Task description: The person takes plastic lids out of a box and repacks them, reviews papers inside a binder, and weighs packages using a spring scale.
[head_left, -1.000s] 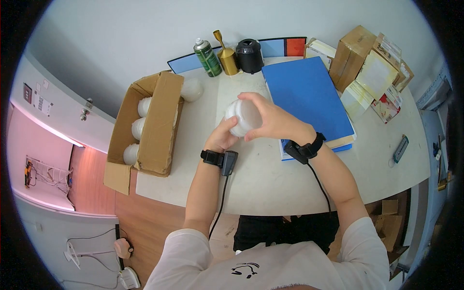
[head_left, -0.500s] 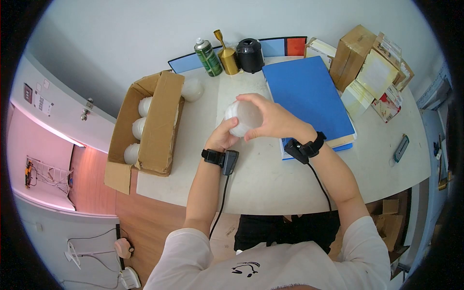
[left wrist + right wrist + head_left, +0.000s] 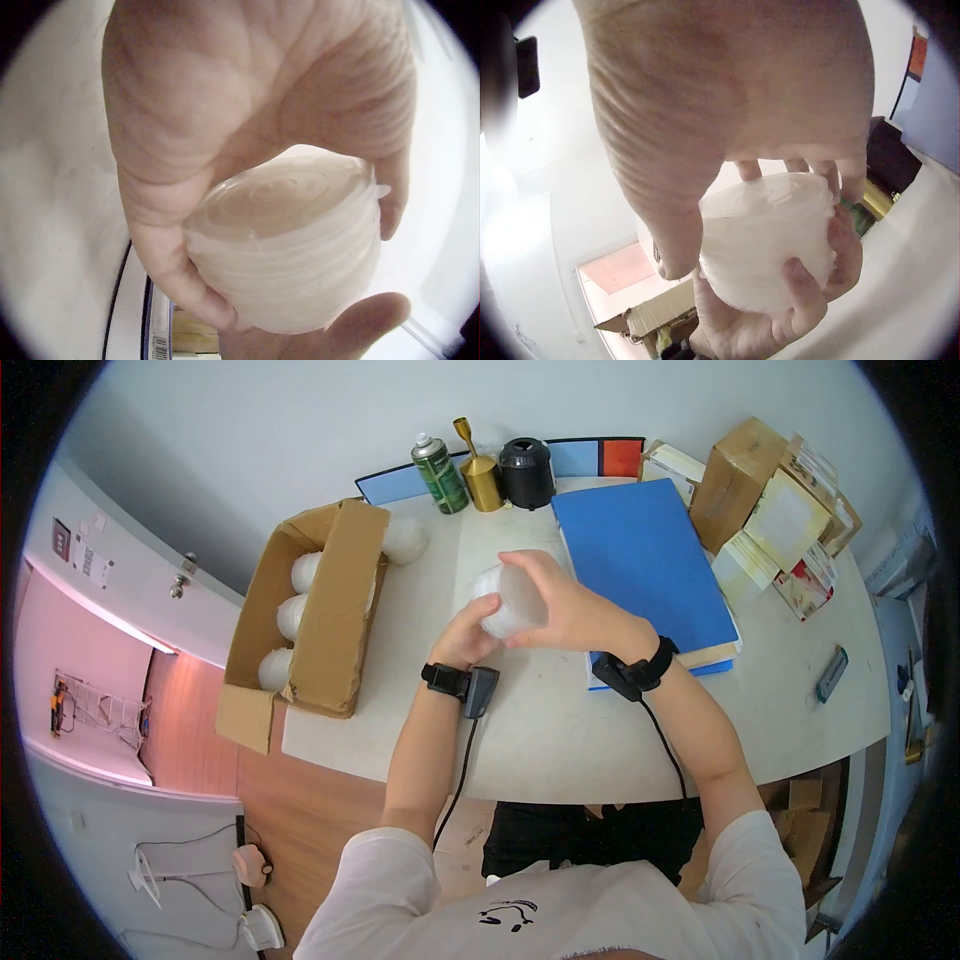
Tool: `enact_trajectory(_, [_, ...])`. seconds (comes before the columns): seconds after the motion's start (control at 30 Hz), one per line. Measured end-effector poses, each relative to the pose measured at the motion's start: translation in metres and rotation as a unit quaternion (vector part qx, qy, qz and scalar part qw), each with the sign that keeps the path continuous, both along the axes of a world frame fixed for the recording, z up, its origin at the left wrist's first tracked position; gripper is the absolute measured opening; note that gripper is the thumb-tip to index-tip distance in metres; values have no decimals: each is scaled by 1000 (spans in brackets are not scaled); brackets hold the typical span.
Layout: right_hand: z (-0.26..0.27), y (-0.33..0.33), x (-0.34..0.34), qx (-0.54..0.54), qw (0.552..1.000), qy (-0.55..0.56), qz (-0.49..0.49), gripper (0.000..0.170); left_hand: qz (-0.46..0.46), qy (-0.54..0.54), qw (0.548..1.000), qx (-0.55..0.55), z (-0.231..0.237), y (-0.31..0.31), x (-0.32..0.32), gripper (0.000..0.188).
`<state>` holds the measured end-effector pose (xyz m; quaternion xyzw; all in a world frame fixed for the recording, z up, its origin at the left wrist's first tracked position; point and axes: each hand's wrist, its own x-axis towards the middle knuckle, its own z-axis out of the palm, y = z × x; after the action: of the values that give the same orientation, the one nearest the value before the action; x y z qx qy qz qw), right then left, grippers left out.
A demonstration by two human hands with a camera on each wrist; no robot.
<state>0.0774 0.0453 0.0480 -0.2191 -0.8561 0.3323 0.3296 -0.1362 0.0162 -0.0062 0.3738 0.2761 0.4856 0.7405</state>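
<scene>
Above the middle of the table, both hands hold a round white translucent tub-like thing (image 3: 516, 612). My left hand (image 3: 466, 636) grips it from the lower left, the thumb lying along its side. The right hand (image 3: 580, 605) curves round its upper and right side, fingers over the top and thumb below. In the left wrist view, the tub-like thing (image 3: 289, 259) shows a ringed round end and ridged sides. The right wrist view shows its smoother, cloudy wall (image 3: 769, 240), with left-hand fingers wrapped under it.
An open cardboard box (image 3: 345, 620) at the left holds similar white round things (image 3: 292, 616); another (image 3: 405, 541) stands behind it. A spray can (image 3: 440, 475), gold candlestick (image 3: 484, 480) and black canister (image 3: 527, 475) line the back. A blue binder (image 3: 640, 560), small boxes (image 3: 740, 480) and a cutter (image 3: 831, 674) lie right.
The tub-like thing has turned a little between the hands, its ridged rim now less plain. Both hands keep their hold; the head view has shifted slightly.
</scene>
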Motion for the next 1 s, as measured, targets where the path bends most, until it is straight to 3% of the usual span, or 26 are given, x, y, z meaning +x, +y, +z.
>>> enact_trajectory(0.17, [3, -14, -4, 22, 996, -61, -56, 105, -21, -29, 999, 38, 7, 1, 11, 58])
enact_trajectory(0.23, [3, -17, -7, 97, 984, -60, -134, 106, -9, -34, 999, 34, 16, 1, 15, 61])
enact_trajectory(0.3, [-3, -15, -12, 103, 982, -63, -144, 107, 2, -40, 999, 29, 17, 4, 17, 64])
enact_trajectory(0.4, [-7, -20, -16, 78, 982, -84, -151, 105, 41, 2, 998, 41, 11, 9, 21, 70])
enact_trajectory(0.47, [-2, -22, -17, 48, 982, -102, -149, 103, 119, 150, 977, 92, 8, 9, 27, 81])
enact_trajectory(0.5, [1, -22, -17, 33, 980, -96, -170, 98, 118, 148, 977, 93, 5, 9, 27, 81])
enact_trajectory(0.6, [-6, -14, -16, 47, 973, -59, -220, 87, 65, 114, 983, 131, -6, 12, 22, 91])
enact_trajectory(0.67, [-5, -9, -10, 73, 964, -28, -252, 82, -27, -4, 993, 118, -8, 14, 8, 95])
enact_trajectory(0.7, [2, -7, -6, -10, 967, -40, -251, 77, -32, -7, 992, 118, -3, 14, 4, 95])
enact_trajectory(0.73, [7, -4, -2, -93, 963, -50, -249, 72, -2, 62, 992, 108, 5, 13, 1, 93])
enact_trajectory(0.77, [2, 1, -1, -93, 961, -52, -255, 72, 27, 131, 986, 98, 13, 11, -1, 91])
enact_trajectory(0.83, [-11, 10, -2, -243, 956, 62, -153, 72, 12, 127, 989, 80, 29, 4, -2, 89])
enact_trajectory(0.87, [-13, 11, 0, -243, 955, 60, -161, 72, 4, 128, 990, 63, 32, 2, -2, 87])
enact_trajectory(0.93, [-11, 10, 1, -330, 938, -56, -89, 71, 4, 159, 984, 76, 21, 9, -5, 78])
enact_trajectory(0.97, [-13, 9, 0, -330, 937, -56, -98, 71, 23, 250, 967, 52, 15, 13, -9, 74])
enact_trajectory(1.0, [-19, 6, -2, -244, 958, -85, -124, 69, 43, 338, 940, 28, 12, 15, -10, 71])
